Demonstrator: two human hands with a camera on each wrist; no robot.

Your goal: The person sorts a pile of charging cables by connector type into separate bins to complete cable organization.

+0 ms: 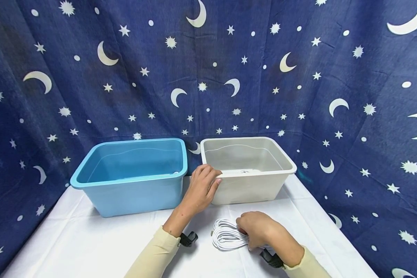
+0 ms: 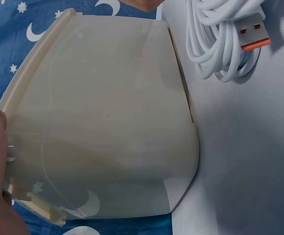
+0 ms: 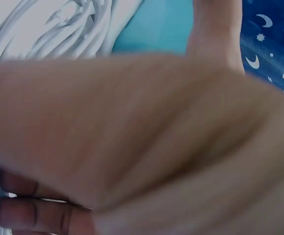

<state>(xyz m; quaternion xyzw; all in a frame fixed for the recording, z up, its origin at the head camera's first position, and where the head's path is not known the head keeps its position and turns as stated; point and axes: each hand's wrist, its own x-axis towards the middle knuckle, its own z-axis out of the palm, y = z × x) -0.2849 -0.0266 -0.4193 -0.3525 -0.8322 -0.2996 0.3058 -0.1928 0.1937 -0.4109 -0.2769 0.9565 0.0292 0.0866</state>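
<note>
A coiled white USB cable [image 1: 226, 236] lies on the white cloth in front of the off-white bin [image 1: 246, 190]. My right hand [image 1: 260, 231] grips the right end of the coil, its fingers curled about the strands; in the right wrist view the palm [image 3: 132, 127] covers much of the cable. The plug [image 2: 252, 33], with an orange tip, shows in the left wrist view. My left hand [image 1: 199, 189] holds the bin's near left corner, fingers over the rim and thumb on the outside. The part of the bin I can see inside holds nothing.
A blue bin [image 1: 132, 197] stands left of the off-white one, a narrow gap between them. Behind both hangs a dark blue curtain [image 1: 222, 46] with moons and stars. White cloth [image 1: 76, 239] covers the table.
</note>
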